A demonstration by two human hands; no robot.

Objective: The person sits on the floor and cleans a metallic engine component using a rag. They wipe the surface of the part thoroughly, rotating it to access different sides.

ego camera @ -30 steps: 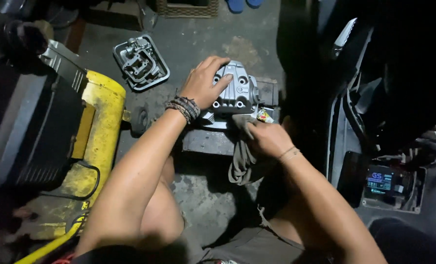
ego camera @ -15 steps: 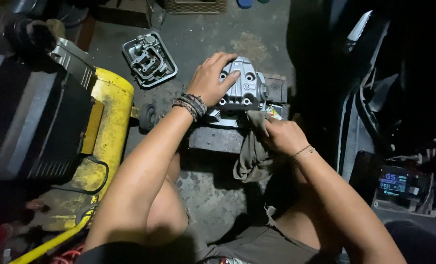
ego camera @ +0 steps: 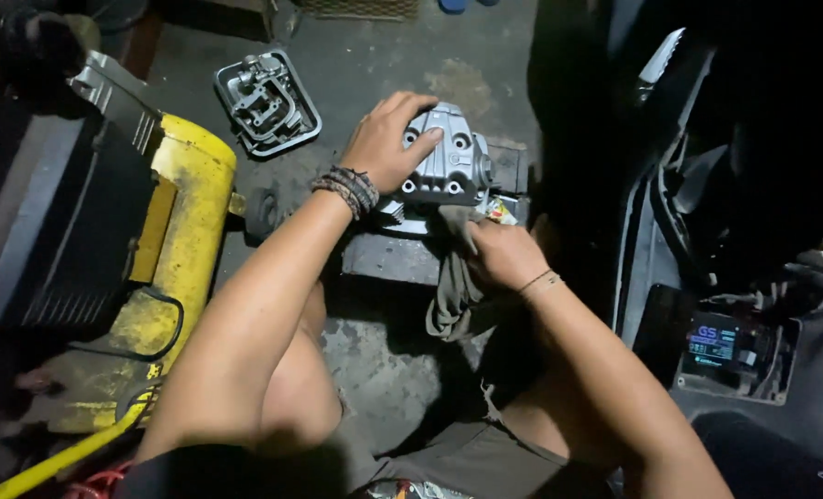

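The left hand presses flat on the grey engine cylinder head, steadying it on a block on the floor; the right hand, at its 5 o'clock, is clamped on a rag against its lower edge.

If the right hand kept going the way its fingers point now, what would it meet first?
The right hand grips a grey rag and points up-left toward the grey metal engine part that the left hand steadies. It would likely press into that part's near side at once; depth is unclear.
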